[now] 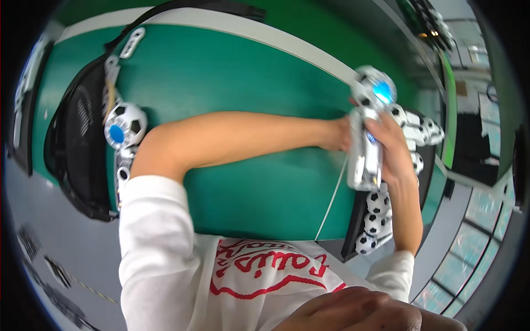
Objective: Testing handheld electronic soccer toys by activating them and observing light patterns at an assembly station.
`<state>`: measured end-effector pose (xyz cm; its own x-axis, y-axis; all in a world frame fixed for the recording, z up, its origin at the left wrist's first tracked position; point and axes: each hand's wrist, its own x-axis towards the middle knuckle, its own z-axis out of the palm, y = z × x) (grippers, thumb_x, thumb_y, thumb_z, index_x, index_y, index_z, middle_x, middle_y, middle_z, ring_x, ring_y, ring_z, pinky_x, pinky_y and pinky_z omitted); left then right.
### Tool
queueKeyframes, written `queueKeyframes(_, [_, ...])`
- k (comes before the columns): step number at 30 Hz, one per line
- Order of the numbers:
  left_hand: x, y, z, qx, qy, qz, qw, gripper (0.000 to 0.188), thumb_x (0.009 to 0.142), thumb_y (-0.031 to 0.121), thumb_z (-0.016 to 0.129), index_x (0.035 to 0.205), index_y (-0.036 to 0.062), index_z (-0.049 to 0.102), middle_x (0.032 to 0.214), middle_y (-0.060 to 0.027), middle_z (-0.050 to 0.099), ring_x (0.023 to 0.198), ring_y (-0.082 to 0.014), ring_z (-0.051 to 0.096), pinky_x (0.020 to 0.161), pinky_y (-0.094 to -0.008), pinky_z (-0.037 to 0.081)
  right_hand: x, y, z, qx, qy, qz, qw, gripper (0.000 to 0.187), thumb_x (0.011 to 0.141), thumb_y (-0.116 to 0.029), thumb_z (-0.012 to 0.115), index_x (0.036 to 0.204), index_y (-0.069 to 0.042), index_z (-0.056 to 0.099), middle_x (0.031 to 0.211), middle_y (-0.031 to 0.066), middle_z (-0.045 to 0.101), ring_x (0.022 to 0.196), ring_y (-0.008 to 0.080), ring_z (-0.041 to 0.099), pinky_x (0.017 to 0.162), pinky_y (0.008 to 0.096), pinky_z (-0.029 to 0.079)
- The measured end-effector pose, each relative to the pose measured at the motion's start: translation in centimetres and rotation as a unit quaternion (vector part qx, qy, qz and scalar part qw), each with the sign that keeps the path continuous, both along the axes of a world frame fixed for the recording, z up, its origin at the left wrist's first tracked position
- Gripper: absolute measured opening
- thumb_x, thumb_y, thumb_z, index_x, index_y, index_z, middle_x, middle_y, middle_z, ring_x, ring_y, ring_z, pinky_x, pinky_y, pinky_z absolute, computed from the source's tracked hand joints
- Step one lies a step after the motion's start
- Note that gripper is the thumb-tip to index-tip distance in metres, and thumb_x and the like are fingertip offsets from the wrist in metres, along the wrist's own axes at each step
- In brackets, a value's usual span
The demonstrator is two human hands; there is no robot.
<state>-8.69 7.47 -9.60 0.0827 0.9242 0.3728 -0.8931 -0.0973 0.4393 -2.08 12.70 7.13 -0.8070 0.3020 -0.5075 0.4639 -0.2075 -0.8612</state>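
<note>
My right hand [391, 144] is wrapped round a long white handheld device [364, 157] with a round, football-patterned head. A light on that head glows bright blue. A smaller bluish lit patch shows on the body, near my thumb. My left forearm reaches across the table from the left, and my left hand [338, 135] meets the device's near-left side. Its fingers are hidden behind the body, so I cannot see whether they grip. Some blur covers the device and both hands.
Several similar football-headed devices lie at the right in a black tray [353, 226]. Another football-headed device [126, 126], with a blue disc, rests beside a black mesh holder [83, 127] at the left. A thin white cord [332, 199] crosses the green tabletop [248, 193].
</note>
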Motion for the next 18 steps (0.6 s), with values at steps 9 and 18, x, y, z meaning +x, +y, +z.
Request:
queueKeyframes(9, [-1.7, 0.7, 4.6, -0.095, 0.145, -0.03, 0.984, 0.02, 0.099, 0.018, 0.047, 0.112, 0.0067, 0.056, 0.116, -0.0037, 0.058, 0.1, -0.0118, 0.061, 0.084, -0.0265, 0.053, -2.2, 1.4, -1.2, -0.079, 0.116, 0.011, 0.99, 0.053, 0.086, -0.015, 0.059, 0.13, 0.008, 0.039, 0.118, 0.0222, 0.056, 0.099, 0.0272, 0.064, 0.086, 0.042, 0.059])
queueKeyframes(18, [-2.3, -0.5, 6.6, -0.158, 0.047, -0.026, 0.986, 0.015, 0.098, 0.016, 0.047, 0.099, 0.0054, 0.058, 0.093, -0.0034, 0.062, 0.08, -0.0099, 0.063, 0.064, -0.0233, 0.053, -2.0, 1.4, -2.2, -0.058, 0.169, 0.03, 0.983, 0.075, 0.076, -0.014, 0.061, 0.139, 0.011, 0.03, 0.125, 0.027, 0.051, 0.105, 0.0301, 0.062, 0.094, 0.0462, 0.054])
